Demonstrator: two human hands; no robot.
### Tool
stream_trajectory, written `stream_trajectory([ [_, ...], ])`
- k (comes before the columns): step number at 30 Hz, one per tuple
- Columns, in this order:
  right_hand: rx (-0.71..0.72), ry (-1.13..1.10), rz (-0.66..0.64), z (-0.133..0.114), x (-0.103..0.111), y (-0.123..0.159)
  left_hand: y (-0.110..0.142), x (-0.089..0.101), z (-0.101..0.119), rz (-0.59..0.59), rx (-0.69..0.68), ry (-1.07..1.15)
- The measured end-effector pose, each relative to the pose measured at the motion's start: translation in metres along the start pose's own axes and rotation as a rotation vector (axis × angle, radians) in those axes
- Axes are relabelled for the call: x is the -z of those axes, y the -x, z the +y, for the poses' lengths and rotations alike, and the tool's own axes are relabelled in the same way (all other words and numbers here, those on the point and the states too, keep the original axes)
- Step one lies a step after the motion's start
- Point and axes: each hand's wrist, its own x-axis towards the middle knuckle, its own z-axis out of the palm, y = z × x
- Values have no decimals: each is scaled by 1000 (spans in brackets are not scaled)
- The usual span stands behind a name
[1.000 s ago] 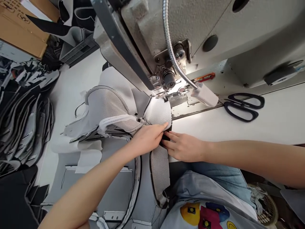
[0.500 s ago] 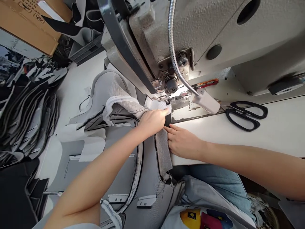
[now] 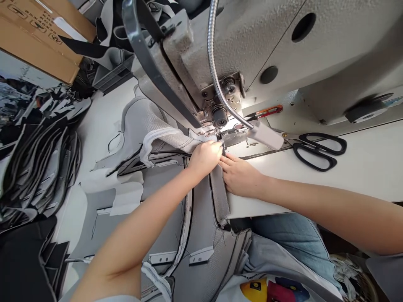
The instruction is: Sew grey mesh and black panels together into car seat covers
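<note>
My left hand (image 3: 205, 156) pinches the edge of a grey mesh fabric piece (image 3: 147, 126) right in front of the presser foot (image 3: 227, 137) of an industrial sewing machine (image 3: 252, 46). My right hand (image 3: 239, 174) lies just to its right, fingers pressed together on the same fabric edge, holding it flat on the white table (image 3: 330, 176). The fabric runs from the needle area down over the table's front edge (image 3: 201, 226) towards my lap. The needle itself is hidden behind my fingers.
Black scissors (image 3: 319, 147) lie on the table at the right. A flexible lamp (image 3: 266, 135) shines on the needle plate. Stacks of grey and black cut pieces (image 3: 37, 167) fill the left side. A cardboard box (image 3: 37, 37) sits at the top left.
Both hands have slid the fabric edge up the table to the presser foot. The mesh panel that lay spread under the lamp is now bunched to the left.
</note>
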Motion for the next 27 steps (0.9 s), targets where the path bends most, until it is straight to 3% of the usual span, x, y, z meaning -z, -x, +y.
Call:
stream_trajectory([
  [4, 47, -93, -61, 2, 9, 4, -1, 6, 2, -18, 2, 37],
  [8, 328, -412, -282, -24, 21, 16, 11, 18, 2, -39, 18, 132],
  [10, 376, -756, -407, -43, 26, 16, 15, 21, 3, -59, 31, 145],
  [14, 161, -1781, -567, -65, 40, 0, 15, 23, 3, -72, 86, 138],
  [17, 19, -2150, -633, -62, 57, -7, 11, 23, 1, -78, 49, 148],
  [20, -57, -2192, -678, -53, 69, -3, 8, 17, -3, -62, -33, 95],
  [22, -69, -2100, -659, -48, 71, 3, 8, 10, -6, -16, -57, 54],
  [24, 11, -1862, -637, -43, 68, 5, 9, 3, -9, 36, -73, 39],
  [27, 186, -1180, -527, -28, 58, 4, 12, -2, -14, 77, -100, 70],
])
